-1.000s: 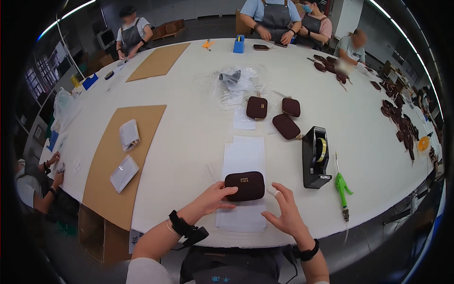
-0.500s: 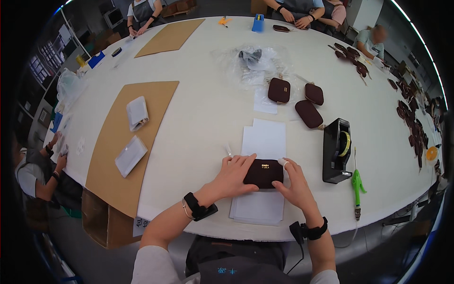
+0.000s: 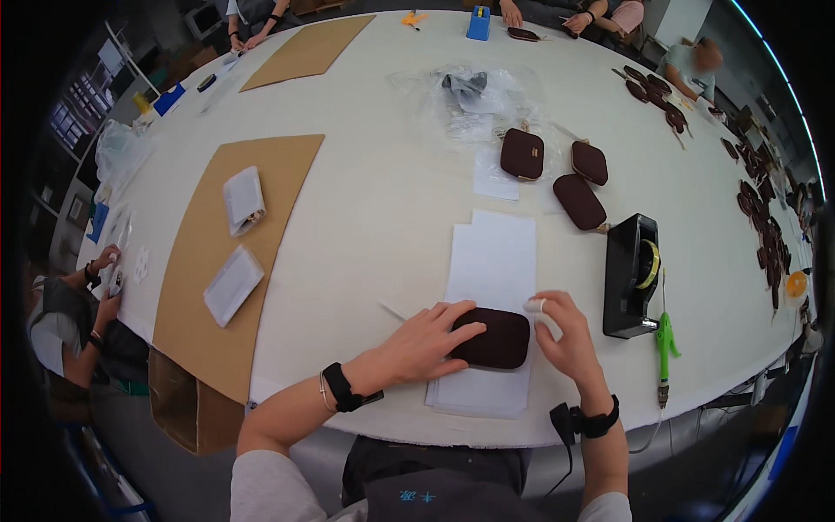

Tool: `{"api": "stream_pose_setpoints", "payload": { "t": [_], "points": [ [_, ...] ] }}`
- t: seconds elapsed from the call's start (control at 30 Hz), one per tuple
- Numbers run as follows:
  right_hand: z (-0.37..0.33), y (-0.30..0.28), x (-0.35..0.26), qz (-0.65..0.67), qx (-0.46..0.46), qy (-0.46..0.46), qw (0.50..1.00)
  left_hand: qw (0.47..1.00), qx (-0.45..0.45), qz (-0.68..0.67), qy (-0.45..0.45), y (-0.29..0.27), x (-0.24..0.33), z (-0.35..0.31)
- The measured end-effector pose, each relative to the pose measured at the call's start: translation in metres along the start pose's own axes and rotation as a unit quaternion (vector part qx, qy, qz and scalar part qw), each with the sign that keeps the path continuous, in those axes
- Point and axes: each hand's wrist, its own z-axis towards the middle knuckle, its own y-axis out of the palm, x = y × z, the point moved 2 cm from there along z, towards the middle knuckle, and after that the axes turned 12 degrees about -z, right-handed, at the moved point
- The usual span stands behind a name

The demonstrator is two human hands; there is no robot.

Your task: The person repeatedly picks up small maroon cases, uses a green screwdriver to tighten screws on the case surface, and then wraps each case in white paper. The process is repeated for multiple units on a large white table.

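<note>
A dark maroon zip pouch (image 3: 503, 341) lies on a stack of white paper sheets (image 3: 492, 252) near the table's front edge. My left hand (image 3: 426, 344) holds its left end, with the index finger across the top and the thumb at the lower edge. Just off the pouch's right end is my right hand (image 3: 564, 335), its fingers bent and apart with nothing between them. A white cover (image 3: 534, 305) sits on one of its fingertips. A thin pale strip (image 3: 393, 311) sticks out beyond my left hand.
Right of the papers stand a black tape dispenser (image 3: 628, 278) and a green-handled tool (image 3: 665, 348) on a hose. Farther back lie three maroon pouches (image 3: 522, 155) and crumpled clear plastic (image 3: 474, 96). Two wrapped packets (image 3: 233, 285) rest on brown cardboard (image 3: 196, 300). Co-workers sit around the table.
My right hand has let go of the pouch and moved right. My left hand now reaches over its top, and the gold print no longer shows. The view has shifted slightly.
</note>
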Motion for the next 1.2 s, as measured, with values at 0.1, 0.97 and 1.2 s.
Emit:
{"api": "stream_pose_setpoints", "payload": {
  "t": [0.1, 0.97, 1.2],
  "points": [
    [0.06, 0.019, 0.03, -0.166, 0.077, 0.02, 0.983, 1.0, 0.006, 0.003, -0.01, 0.002, 0.001, 0.007],
    [-0.034, 0.022, -0.028, -0.04, 0.068, -0.144, 0.986, 0.956, 0.166, -0.202, -0.133, 0.01, -0.019, -0.024],
    [-0.058, 0.035, -0.018, -0.168, 0.031, -0.156, 0.973, 0.961, 0.264, -0.082, 0.025, -0.015, 0.001, -0.008]
  ]
}}
